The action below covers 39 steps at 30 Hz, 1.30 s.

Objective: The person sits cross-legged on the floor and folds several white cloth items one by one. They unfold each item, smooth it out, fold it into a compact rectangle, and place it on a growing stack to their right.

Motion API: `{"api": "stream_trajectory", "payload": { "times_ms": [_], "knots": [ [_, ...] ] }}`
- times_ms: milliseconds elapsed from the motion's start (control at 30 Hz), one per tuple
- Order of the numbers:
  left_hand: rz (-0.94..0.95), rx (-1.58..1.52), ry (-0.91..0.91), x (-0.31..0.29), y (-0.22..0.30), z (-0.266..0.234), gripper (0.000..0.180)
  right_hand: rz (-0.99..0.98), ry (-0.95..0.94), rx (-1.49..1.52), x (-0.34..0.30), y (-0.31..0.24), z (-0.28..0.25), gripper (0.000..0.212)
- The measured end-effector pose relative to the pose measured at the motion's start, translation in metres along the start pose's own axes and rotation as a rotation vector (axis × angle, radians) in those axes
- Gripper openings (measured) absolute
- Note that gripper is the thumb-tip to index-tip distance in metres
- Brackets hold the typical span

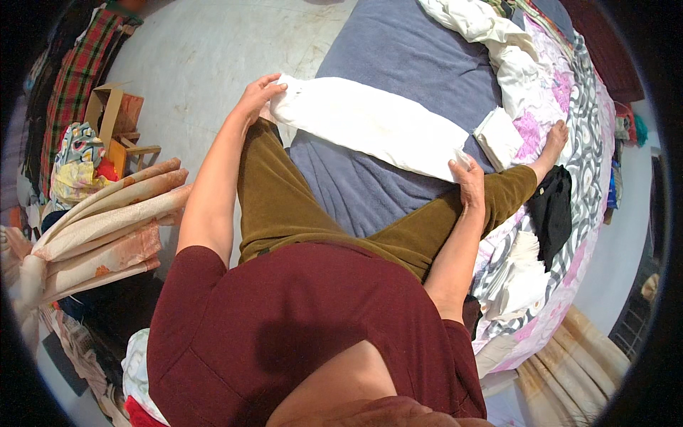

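A white cloth (370, 122), folded into a long flat band, stretches over a blue-grey blanket (413, 50) between my spread legs. My left hand (260, 97) is closed on the band's left end, thumb on top. At its right end, my right hand (469, 183) pinches the near corner. The left end reaches past the blanket's edge, above the floor. Just beyond the right end lies a small folded white cloth (499, 136), apart from my hand. The fabric hides some fingertips of both hands.
Rumpled white fabric (516, 53) lies at the far right on a patterned bedsheet (587, 107). Nearer are black clothing (552, 213) and a white cloth pile (519, 274). To the left stand a gathered beige curtain (107, 231), a cardboard box (107, 110) and a small wooden stool (131, 149).
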<state>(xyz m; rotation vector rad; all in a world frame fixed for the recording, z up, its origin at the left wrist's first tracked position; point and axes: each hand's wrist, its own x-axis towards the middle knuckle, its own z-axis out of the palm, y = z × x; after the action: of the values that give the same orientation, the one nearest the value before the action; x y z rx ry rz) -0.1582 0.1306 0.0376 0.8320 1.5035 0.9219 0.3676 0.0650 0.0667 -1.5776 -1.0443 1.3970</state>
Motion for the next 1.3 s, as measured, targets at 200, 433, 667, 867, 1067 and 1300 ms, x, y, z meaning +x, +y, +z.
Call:
{"api": "stream_trajectory", "payload": {
  "times_ms": [200, 433, 667, 867, 1067, 1300],
  "knots": [
    [0.050, -0.136, 0.024, 0.010, -0.008, 0.001, 0.046, -0.020, 0.117, 0.184, 0.006, 0.006, -0.001, 0.022],
    [0.028, -0.332, -0.039, 0.000, -0.006, 0.008, 0.047, -0.103, 0.117, 0.112, 0.010, 0.003, 0.001, 0.024],
    [-0.014, -0.300, -0.069, 0.005, 0.014, 0.007, 0.028, -0.201, 0.156, 0.077, 0.028, -0.008, 0.003, 0.026],
    [0.182, -0.149, 0.149, 0.036, -0.009, 0.024, 0.019, -0.300, 0.311, -0.089, 0.068, 0.005, 0.014, 0.025],
    [0.277, 0.225, 0.311, 0.055, -0.019, 0.032, 0.018, -0.318, 0.480, -0.607, 0.080, 0.000, 0.026, 0.030],
    [0.270, 0.417, 0.356, 0.058, -0.020, 0.046, 0.022, -0.239, 0.477, -0.898, 0.079, 0.010, 0.024, 0.030]
  ]
}}
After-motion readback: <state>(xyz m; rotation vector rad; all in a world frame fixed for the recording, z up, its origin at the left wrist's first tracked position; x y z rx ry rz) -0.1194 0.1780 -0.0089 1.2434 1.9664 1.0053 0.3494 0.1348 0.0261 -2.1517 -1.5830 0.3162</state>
